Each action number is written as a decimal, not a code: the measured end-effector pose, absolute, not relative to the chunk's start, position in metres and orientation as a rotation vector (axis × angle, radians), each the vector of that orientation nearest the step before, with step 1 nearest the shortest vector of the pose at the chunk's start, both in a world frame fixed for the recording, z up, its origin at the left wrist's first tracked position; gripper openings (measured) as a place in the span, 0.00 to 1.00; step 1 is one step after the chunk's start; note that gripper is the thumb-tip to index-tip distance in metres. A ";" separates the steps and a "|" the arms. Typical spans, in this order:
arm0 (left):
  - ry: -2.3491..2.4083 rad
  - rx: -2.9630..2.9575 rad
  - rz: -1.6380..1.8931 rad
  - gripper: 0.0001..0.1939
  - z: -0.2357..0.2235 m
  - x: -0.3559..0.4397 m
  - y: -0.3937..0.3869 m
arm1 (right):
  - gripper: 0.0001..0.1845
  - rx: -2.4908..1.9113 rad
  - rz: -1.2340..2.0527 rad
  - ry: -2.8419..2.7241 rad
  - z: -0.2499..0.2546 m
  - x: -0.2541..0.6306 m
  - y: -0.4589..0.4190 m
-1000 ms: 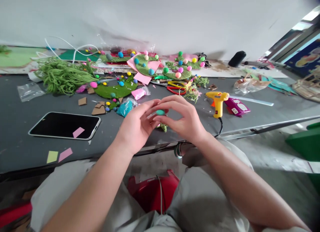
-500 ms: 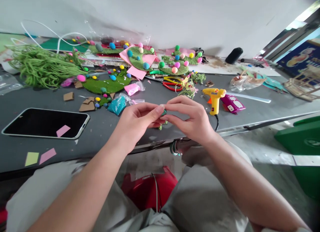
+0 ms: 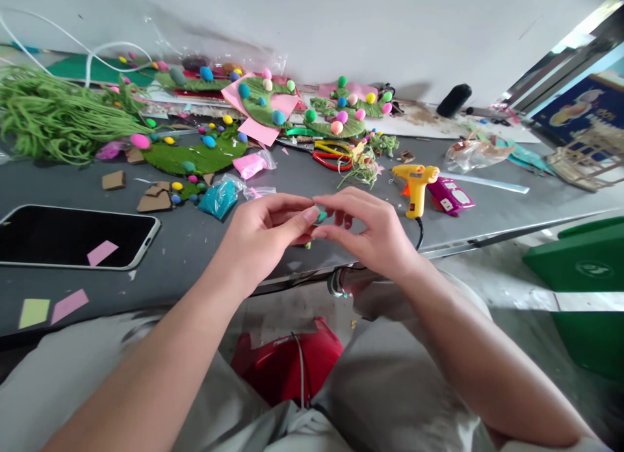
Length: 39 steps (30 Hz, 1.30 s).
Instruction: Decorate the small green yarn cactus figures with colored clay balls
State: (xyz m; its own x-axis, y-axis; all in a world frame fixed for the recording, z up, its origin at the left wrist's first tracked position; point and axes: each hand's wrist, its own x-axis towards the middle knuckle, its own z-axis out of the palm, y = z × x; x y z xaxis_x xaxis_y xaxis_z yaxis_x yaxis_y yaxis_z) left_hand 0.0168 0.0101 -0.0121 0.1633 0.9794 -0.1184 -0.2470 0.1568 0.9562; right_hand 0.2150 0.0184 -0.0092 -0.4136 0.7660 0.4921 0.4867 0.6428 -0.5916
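left hand (image 3: 263, 239) pinching a small teal piece (image 3: 322, 216), right hand (image 3: 376, 229) loosely curled, thumb and forefinger parted beside it

Over at the grey table (image 3: 190, 247), the left hand (image 3: 260, 234) pinches a small teal piece (image 3: 322, 216) between thumb and fingers, while the right hand (image 3: 380, 227) curves close beside it, thumb and forefinger parted. Off to the right I see a yellow glue gun (image 3: 416, 186) beside a purple packet (image 3: 452, 196); to the left, a blue-filled plastic bag (image 3: 219, 198) and a phone (image 3: 58, 234) with a pink slip (image 3: 102, 252) on it.
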 end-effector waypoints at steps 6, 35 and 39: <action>0.926 0.918 1.113 0.14 -0.014 0.017 0.012 | 0.09 -0.906 0.367 -2.078 -0.012 0.211 0.019; 0.939 0.931 1.143 0.12 -0.013 0.015 0.013 | 0.12 -0.940 0.413 -2.064 -0.013 0.208 0.021; 0.912 0.919 1.108 0.12 -0.013 0.015 0.012 | 0.10 -0.921 0.379 -2.054 -0.015 0.206 0.020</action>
